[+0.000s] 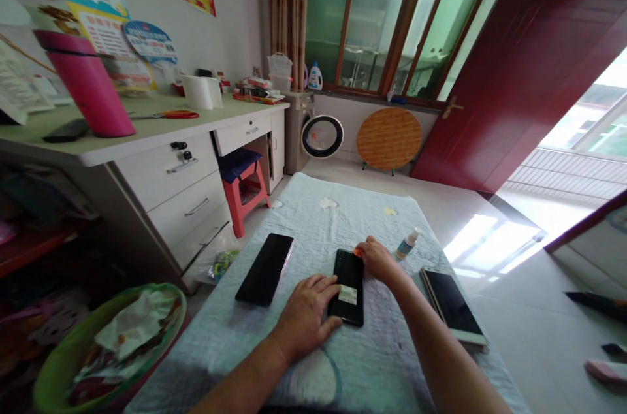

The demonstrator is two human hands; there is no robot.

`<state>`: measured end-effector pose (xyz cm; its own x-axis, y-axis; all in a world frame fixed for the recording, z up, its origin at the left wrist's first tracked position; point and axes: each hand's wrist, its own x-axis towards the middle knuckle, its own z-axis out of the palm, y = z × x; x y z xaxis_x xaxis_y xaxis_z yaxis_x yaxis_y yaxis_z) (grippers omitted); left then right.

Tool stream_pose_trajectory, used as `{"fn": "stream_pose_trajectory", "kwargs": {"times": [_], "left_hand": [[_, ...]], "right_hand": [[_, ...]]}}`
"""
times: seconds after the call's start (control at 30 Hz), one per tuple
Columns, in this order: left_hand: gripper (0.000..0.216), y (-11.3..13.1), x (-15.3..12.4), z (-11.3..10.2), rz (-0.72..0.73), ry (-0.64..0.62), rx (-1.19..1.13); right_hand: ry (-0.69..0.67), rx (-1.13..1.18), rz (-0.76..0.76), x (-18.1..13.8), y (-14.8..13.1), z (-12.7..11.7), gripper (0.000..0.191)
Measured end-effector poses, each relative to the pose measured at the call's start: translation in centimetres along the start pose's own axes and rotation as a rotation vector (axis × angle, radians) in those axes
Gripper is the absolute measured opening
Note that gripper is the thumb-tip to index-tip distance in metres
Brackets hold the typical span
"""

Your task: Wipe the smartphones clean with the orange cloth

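Observation:
A black phone [350, 309] lies on the cloth between my hands, with a pale label [347, 295] on its upper face. My left hand [307, 311] rests on its left side, fingers stretched out and thumb apart near the lower edge. At the phone's top right corner, my right hand [378, 258] pinches a small orange flat piece [359, 252] against the edge. To the left is another dark phone [265, 269], screen up. A small spray bottle [407, 244] stands beyond my right hand, and a stack of phones [453, 306] lies right of my forearm.
A light blue cloth [343, 205] covers the table. On the left are a green bin [179, 329] with crumpled paper and a white desk [161, 169] with a pink flask [91, 84]. A red stool [240, 202], a washer with its door open [322, 136] and a red door [470, 68] stand farther back.

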<state>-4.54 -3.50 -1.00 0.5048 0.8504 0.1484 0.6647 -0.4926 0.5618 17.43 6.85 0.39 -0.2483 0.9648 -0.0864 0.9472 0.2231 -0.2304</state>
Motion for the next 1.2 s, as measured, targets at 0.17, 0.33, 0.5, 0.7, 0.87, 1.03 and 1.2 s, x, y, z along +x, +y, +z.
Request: {"fn": "stream_pose_trajectory", "kwargs": {"times": [0.17, 0.33, 0.5, 0.7, 0.87, 1.03, 1.2], "left_hand": [[0.055, 0.0, 0.0, 0.0, -0.001, 0.002, -0.001], [0.054, 0.1, 0.0, 0.0, 0.001, 0.001, -0.004], [0.054, 0.1, 0.0, -0.1, 0.006, 0.012, -0.002], [0.054, 0.0, 0.0, 0.0, 0.008, 0.009, 0.0], [0.054, 0.1, 0.0, -0.1, 0.017, 0.023, -0.016], [0.056, 0.3, 0.1, -0.3, 0.044, 0.028, -0.015], [0.054, 0.3, 0.1, -0.1, 0.046, 0.034, -0.014]], "right_hand": [[0.028, 0.01, 0.035, -1.3, 0.6, 0.0, 0.031], [0.077, -0.002, 0.071, -2.0, -0.2, -0.4, 0.029], [0.136, 0.054, -0.023, -1.4, -2.9, -0.1, 0.03], [0.135, 0.031, -0.008, -0.2, -4.9, 0.6, 0.028], [0.121, 0.025, -0.065, -1.3, -5.2, 0.8, 0.025], [0.091, 0.075, -0.172, -3.3, -5.4, 1.4, 0.021], [0.059, 0.147, -0.176, -3.1, -5.3, 1.3, 0.016]]}}
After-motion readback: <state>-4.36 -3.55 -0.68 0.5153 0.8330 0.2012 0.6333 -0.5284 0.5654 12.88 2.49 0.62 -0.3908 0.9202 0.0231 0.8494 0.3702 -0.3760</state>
